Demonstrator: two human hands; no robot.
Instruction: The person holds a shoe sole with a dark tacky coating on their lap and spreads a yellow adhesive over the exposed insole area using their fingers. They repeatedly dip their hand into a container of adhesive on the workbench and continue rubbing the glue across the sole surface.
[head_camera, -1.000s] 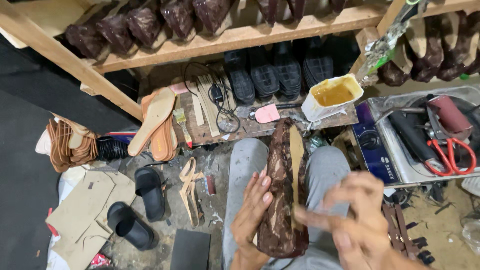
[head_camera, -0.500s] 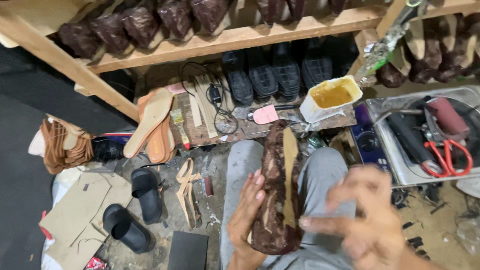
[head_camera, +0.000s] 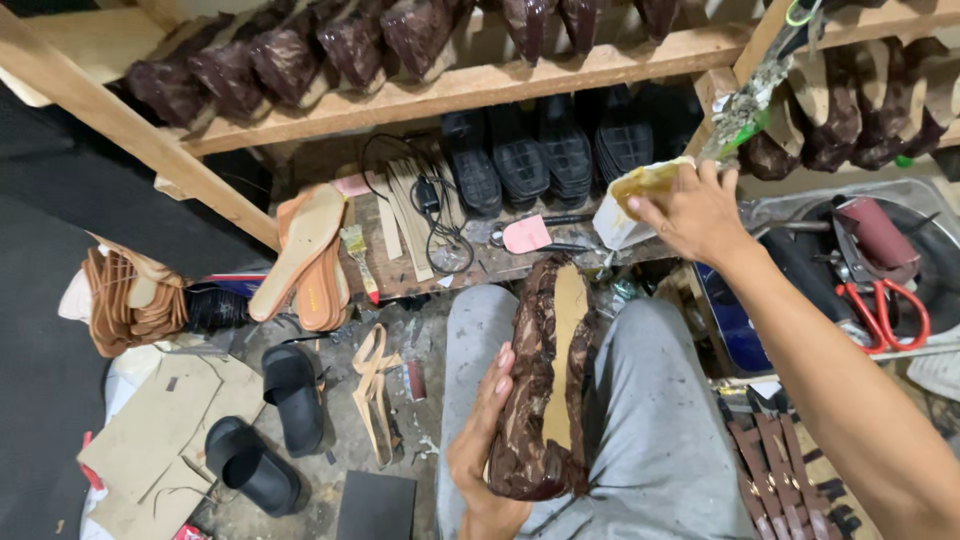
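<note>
My left hand (head_camera: 485, 440) holds a brown patterned shoe (head_camera: 530, 410) sole-up on my lap, fingers wrapped around its left side near the heel. A tan insole (head_camera: 565, 340) runs along the shoe's bottom. My right hand (head_camera: 695, 215) reaches forward to a white container of yellow glue (head_camera: 628, 195) on the low bench. Its bent fingers rest at the container's rim. Whether they hold anything is hidden.
A wooden shelf (head_camera: 560, 75) above carries several wrapped brown shoes, with black soles (head_camera: 545, 155) under it. On the bench lie tan insoles (head_camera: 305, 255), a small brush (head_camera: 357, 250), a cable (head_camera: 430, 200) and a pink tool (head_camera: 525, 235). Black sandals (head_camera: 290, 400) and cardboard pieces (head_camera: 160, 440) lie on the floor left. Red-handled pliers (head_camera: 895, 310) sit right.
My right hand has left the shoe and moved up and forward to the glue container. The left hand still holds the shoe on my lap.
</note>
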